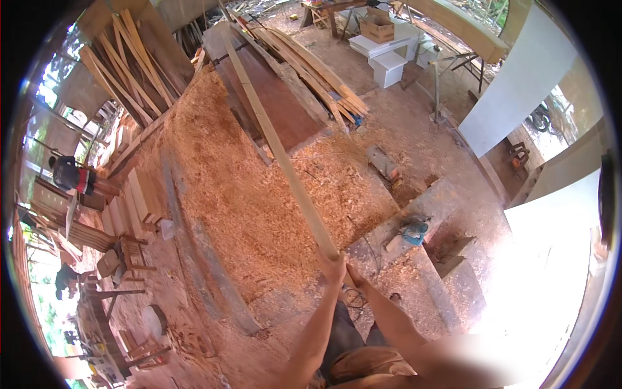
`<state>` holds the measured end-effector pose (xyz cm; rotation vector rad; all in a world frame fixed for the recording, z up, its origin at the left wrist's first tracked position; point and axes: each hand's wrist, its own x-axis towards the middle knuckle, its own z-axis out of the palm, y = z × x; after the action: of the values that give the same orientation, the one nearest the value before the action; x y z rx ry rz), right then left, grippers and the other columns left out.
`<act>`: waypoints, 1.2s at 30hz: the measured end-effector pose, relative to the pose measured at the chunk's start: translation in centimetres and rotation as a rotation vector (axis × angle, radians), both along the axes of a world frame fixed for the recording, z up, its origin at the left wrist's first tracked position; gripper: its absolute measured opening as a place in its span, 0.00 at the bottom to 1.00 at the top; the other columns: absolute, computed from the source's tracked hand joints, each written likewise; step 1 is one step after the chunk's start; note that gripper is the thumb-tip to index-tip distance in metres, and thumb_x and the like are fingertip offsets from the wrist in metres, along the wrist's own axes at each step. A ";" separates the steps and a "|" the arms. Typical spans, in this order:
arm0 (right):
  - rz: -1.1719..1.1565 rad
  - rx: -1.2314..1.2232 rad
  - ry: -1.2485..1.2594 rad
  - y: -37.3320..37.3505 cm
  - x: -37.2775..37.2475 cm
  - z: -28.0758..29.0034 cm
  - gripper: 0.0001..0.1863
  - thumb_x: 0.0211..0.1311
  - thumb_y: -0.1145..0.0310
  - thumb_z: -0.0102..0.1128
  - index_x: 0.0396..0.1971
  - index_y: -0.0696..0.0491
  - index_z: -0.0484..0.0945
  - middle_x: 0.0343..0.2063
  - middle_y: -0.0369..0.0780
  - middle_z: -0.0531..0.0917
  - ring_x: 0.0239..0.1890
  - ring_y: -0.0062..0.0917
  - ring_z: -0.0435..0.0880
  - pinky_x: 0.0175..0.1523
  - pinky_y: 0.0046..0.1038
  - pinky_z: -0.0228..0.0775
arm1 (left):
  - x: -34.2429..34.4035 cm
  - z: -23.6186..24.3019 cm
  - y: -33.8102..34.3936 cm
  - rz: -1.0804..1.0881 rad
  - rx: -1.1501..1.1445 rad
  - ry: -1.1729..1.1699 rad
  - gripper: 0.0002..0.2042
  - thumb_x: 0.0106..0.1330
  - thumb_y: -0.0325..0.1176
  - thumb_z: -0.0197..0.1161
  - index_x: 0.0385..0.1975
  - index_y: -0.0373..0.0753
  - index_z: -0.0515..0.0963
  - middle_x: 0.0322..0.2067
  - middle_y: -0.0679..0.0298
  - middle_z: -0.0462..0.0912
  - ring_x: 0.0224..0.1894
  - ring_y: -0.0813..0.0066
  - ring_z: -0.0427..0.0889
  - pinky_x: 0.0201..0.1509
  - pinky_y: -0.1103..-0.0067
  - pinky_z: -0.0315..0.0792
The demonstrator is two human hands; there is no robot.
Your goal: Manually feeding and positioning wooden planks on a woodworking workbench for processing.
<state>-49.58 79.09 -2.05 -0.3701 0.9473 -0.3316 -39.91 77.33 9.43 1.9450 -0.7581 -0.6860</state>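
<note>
A long, narrow wooden board stretches away from me, its far end over a wide brown panel. My left hand is closed round the board close to its near end. Just right of it, my right hand grips the same end, with its fingers partly hidden. Below the board lies a thick bed of wood shavings. To the right of my hands, a teal power tool rests on a grey, shaving-strewn bench.
A cable runs near my hands. Stacked planks lie beyond the panel, and more boards lean at the far left. White box-shaped pieces and a cardboard box stand at the back. Another person is at the left.
</note>
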 end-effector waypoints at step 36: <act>0.244 -0.365 1.334 23.6 -49.4 17.4 0.28 0.68 0.42 0.50 0.39 0.57 0.75 0.40 0.55 0.85 0.45 0.52 0.83 0.50 0.50 0.74 | -22.8 -6.6 9.0 0.001 0.018 1.087 0.34 0.66 0.41 0.70 0.69 0.40 0.64 0.66 0.58 0.70 0.68 0.59 0.68 0.69 0.59 0.65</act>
<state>-99.01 102.67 15.33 -1.0957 2.1218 0.0215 -62.69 86.31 2.88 1.2707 -0.0588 -1.5396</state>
